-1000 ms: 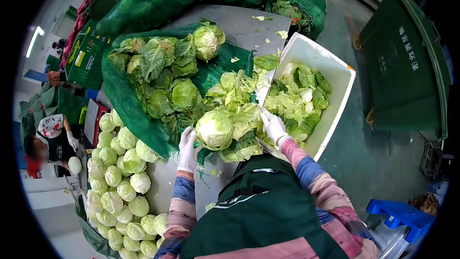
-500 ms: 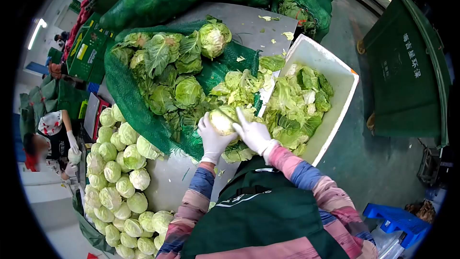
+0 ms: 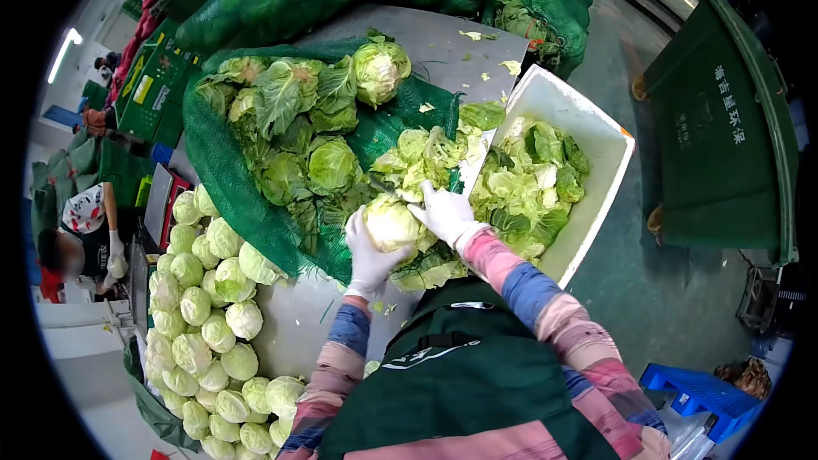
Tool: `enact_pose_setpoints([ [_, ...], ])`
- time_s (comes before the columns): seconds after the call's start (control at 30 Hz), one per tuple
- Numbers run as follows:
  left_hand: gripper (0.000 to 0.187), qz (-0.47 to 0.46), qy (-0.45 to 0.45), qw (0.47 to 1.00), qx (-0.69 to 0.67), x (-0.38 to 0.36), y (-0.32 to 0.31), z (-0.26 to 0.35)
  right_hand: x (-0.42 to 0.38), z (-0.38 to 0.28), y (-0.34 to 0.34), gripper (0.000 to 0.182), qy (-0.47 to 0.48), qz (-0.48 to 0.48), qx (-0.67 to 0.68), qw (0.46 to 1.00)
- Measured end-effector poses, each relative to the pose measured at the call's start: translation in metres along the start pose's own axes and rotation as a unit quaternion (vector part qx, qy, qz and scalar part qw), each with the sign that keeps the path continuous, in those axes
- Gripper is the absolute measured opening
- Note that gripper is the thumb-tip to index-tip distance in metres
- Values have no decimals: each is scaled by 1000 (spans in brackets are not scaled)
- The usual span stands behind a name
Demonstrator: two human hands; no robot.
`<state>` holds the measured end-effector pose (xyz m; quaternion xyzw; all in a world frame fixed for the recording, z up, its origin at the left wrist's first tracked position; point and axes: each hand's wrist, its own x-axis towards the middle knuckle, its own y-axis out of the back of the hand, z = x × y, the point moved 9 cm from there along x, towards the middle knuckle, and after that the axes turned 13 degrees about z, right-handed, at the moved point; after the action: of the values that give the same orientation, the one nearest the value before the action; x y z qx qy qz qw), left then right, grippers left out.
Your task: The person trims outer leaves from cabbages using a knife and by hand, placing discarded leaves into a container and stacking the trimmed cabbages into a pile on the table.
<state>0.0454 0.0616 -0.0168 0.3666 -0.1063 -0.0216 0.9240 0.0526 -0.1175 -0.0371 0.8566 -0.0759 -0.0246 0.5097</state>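
A trimmed pale cabbage [image 3: 389,224] rests in my left hand [image 3: 368,260], whose white-gloved fingers wrap round its left and lower side. My right hand [image 3: 445,215], also gloved, is closed at the cabbage's upper right edge; what is between its fingers is too small to make out. Loose leaves [image 3: 426,153] lie just beyond both hands. To the upper left, untrimmed cabbages [image 3: 332,163] sit on an opened green net bag [image 3: 209,149]. Right of my right hand, a white foam box [image 3: 588,196] holds many cut leaves [image 3: 537,179].
Pale cabbages [image 3: 194,307] are piled at the left of the metal table [image 3: 285,324]. Full green net bags [image 3: 281,0] line the far edge. A large green bin [image 3: 720,128] and blue pallet [image 3: 703,396] stand right. Another person [image 3: 89,238] is at far left.
The dark blade that showed at my right hand over the cabbage is no longer distinct. My right hand has shifted slightly up, and the cabbage has turned and moved slightly left and down.
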Motion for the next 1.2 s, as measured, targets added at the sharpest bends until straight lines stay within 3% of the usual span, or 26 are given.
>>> enact_pose_setpoints([
  [0.07,114,-12,2,1000,-11,-5,4,-16,6,9,-10,41,1,8,8,1000],
  [0.13,119,-55,44,997,36,-14,9,-27,10,63,-33,42,-177,-16,29,984],
  [0.2,120,-77,49,995,32,-14,17,-32,0,98,-33,45,-165,21,9,986],
  [0.27,118,-115,-14,993,-13,-11,14,-22,-8,114,-19,51,-220,56,-3,974],
  [0.4,116,-122,-62,991,0,-1,11,9,-6,73,17,72,-194,63,102,974],
  [0.47,115,-154,-84,984,28,2,1,20,-9,40,13,76,-137,9,148,979],
  [0.53,116,-86,-161,977,108,7,2,29,-14,21,7,70,-57,21,89,994],
  [0.57,119,-119,-105,980,117,2,-11,3,-16,19,-1,69,-54,-4,77,996],
  [0.6,119,-118,-105,981,117,3,-14,5,-18,18,-9,68,-51,-30,66,996],
  [0.67,123,-146,28,989,-13,3,-27,-3,-21,21,-13,68,-54,-2,88,995],
  [0.9,122,-97,-13,993,69,10,-34,2,-36,-5,5,74,29,-15,39,999],
  [1.07,117,-97,-3,993,72,10,-32,6,-26,-1,1,73,23,-39,12,999],
  [1.2,114,-78,-3,996,51,9,-29,15,-10,11,0,69,-33,-58,64,996],
])
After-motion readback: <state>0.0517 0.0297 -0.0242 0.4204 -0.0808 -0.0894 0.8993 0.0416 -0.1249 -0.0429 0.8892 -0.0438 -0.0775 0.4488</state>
